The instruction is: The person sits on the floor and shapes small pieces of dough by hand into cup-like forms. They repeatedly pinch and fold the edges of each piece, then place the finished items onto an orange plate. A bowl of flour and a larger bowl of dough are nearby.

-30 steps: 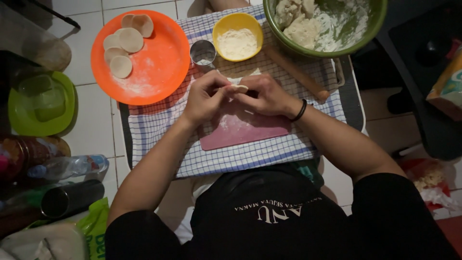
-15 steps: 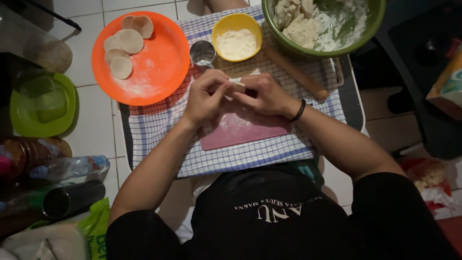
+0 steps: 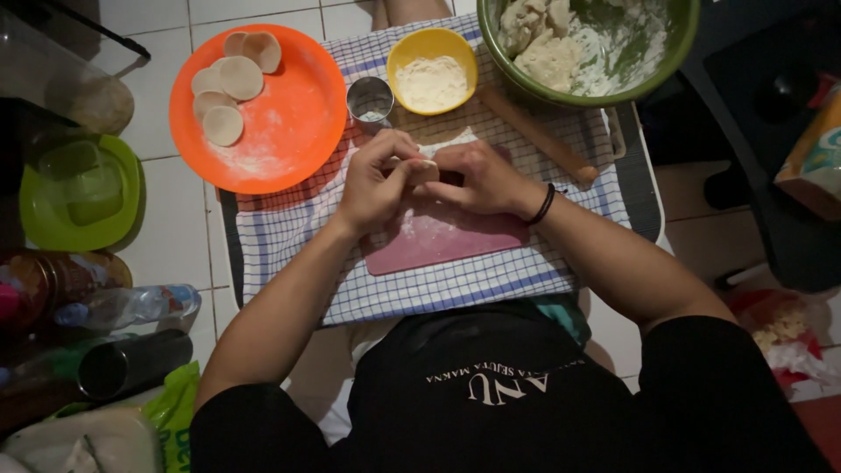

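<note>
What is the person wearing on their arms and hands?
Both arms are bare from short black sleeves down. The left hand wears no glove or ring that shows. The right hand is bare too, with a thin black band around its wrist.

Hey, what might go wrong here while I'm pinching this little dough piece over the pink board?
The small dough piece sits pinched between both hands' fingers, so pressing hard might tear it. The metal cutter ring and yellow flour bowl stand just beyond your knuckles and could get knocked. The rolling pin lies angled near your right hand and might roll.
</note>
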